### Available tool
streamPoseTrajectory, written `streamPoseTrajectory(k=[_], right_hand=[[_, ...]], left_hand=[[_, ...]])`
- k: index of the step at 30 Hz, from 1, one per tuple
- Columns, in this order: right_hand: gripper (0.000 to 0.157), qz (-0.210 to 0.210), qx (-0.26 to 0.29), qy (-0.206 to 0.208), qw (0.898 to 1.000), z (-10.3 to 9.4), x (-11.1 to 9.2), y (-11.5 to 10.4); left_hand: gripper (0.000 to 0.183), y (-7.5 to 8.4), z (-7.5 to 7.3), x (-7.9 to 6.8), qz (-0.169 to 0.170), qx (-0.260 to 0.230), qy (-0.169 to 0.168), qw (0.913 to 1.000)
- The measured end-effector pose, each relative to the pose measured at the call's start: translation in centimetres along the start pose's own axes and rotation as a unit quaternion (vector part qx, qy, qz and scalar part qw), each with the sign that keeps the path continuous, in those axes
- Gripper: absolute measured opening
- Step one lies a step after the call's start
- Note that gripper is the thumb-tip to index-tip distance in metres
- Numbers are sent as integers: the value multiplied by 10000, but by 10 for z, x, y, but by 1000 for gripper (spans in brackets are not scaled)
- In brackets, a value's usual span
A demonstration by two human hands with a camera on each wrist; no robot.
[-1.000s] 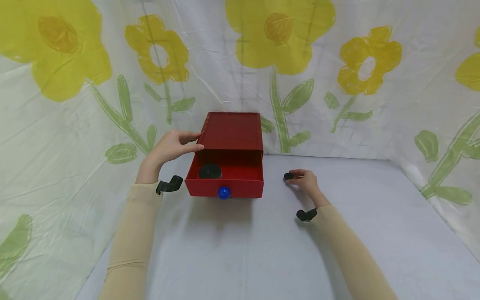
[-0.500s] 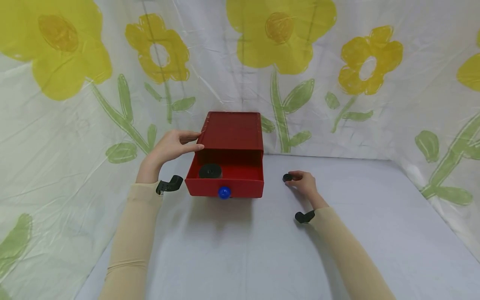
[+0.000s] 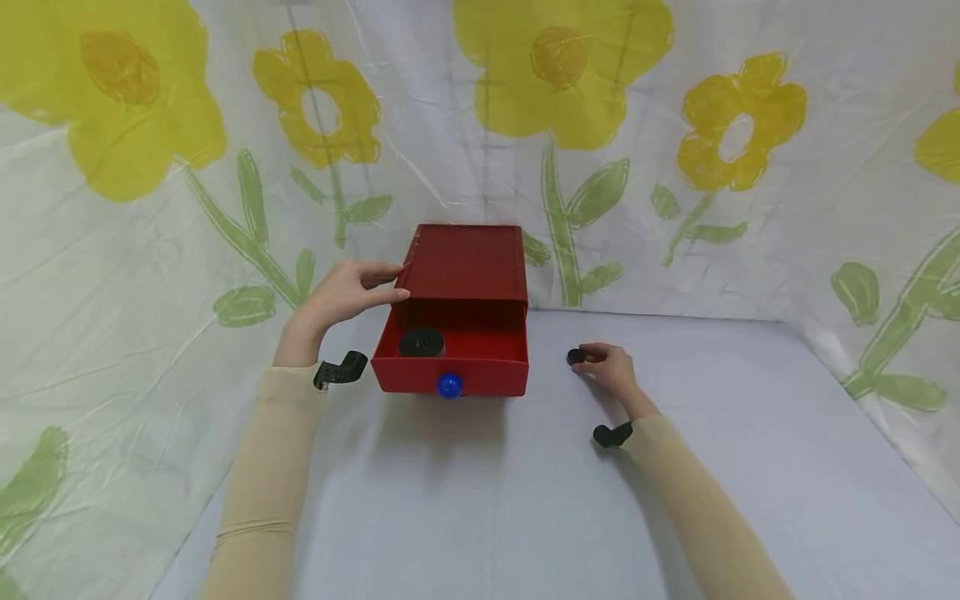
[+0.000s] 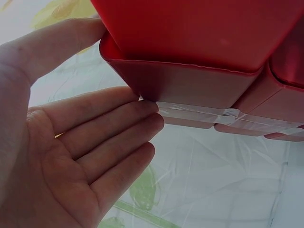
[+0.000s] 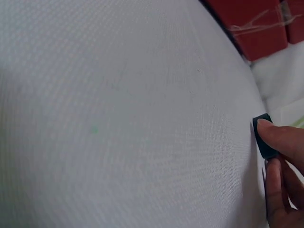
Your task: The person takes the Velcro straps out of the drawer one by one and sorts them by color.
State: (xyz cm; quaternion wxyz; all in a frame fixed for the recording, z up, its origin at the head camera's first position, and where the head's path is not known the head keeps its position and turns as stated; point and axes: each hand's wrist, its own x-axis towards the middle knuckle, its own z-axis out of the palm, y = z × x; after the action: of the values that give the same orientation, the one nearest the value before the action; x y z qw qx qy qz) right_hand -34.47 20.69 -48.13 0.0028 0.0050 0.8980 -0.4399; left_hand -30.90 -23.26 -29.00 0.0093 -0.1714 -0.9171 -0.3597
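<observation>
Pinching the small black piece [image 3: 574, 357], probably light and stiff, best held by its edges, the right hand [image 3: 613, 369] is at four o'clock from the red box [image 3: 467, 262]. The left hand [image 3: 339, 293], fingers straight, touches the box's nine o'clock side.

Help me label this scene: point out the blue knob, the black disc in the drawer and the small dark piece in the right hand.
Blue knob [image 3: 450, 386], head view: its rounded front.
Black disc [image 3: 416, 340], head view: its upper face.
Small dark piece [image 5: 267, 148], right wrist view: its uncovered lower part.
</observation>
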Motion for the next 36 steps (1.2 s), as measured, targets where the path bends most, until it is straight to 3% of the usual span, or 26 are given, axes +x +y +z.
streamPoseTrajectory(k=[20,28,36], right_hand=[[49,-283,-63,117,9995,-31,-21,3],[46,-648,-170,271,9974,-42,-35,-13],[42,-1178,-56,367,9924,-50,-50,-42]], left_hand=[[63,1,1,-1,48,-53,-12,10000],[65,0,0,0,-18,0,-11,10000],[64,0,0,-1,2,-47,0,10000]])
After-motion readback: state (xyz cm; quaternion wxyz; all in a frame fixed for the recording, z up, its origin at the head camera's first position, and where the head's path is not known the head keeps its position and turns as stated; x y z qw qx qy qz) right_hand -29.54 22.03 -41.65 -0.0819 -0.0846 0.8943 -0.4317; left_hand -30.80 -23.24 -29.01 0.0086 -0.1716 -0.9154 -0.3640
